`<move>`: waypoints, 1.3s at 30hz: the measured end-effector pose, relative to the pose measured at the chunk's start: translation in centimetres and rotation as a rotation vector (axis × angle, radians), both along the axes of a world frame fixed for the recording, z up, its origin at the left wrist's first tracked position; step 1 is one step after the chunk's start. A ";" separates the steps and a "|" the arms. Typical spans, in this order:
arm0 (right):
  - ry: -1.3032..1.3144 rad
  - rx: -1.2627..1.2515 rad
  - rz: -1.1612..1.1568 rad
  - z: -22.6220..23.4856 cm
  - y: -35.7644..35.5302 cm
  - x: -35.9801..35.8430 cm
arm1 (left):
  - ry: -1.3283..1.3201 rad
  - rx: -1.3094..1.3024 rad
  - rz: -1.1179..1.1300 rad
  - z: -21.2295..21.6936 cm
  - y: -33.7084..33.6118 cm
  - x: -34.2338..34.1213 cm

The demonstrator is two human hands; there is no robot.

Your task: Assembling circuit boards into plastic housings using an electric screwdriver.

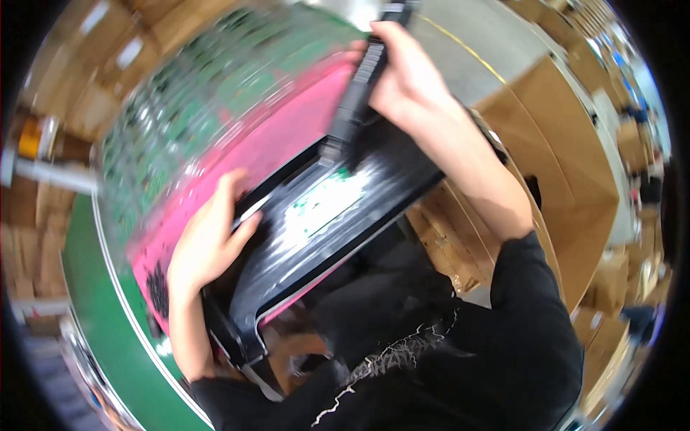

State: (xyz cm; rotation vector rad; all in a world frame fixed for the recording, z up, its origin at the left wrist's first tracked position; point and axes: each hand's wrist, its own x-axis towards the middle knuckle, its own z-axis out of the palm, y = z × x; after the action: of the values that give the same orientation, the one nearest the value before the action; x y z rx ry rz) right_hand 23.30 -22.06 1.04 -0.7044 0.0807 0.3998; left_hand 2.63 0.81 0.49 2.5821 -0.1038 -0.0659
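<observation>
My right hand [410,82] is wrapped round a black electric screwdriver [354,97], held tilted with its lower end over a black plastic housing [287,267]. Just below that end, a green circuit board [323,205] lies in the housing, partly washed out by glare. The screwdriver's tip is blurred, so I cannot tell whether it touches the board. At the housing's left end my left hand [205,241] grips its edge, thumb on the near side and fingers toward the far side. Something thin and pale shows between thumb and fingers, too blurred to name.
Beyond the housing lies a pink mat [284,147], with clear plastic trays [194,93] of green circuit boards behind it. Small black parts [157,287] lie at the mat's left end, beside a green tabletop [97,262]. A large open cardboard box [560,165] stands on the right.
</observation>
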 end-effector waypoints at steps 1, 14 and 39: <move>-0.026 0.014 -0.103 -0.1 -0.7 0.7 | 0.008 0.009 -0.017 0.0 0.0 0.6; -0.556 -0.448 -0.534 4.6 -16.4 2.9 | -0.042 0.471 0.026 -3.1 8.7 -4.1; 0.599 -1.991 0.174 -29.7 -52.8 10.3 | -0.386 0.822 0.803 4.1 -6.9 -19.4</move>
State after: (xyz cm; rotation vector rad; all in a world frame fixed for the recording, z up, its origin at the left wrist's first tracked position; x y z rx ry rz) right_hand 33.58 -74.88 -28.68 -2.5320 1.0971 0.6206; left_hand -16.81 -6.11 4.61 3.1676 1.0064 0.8415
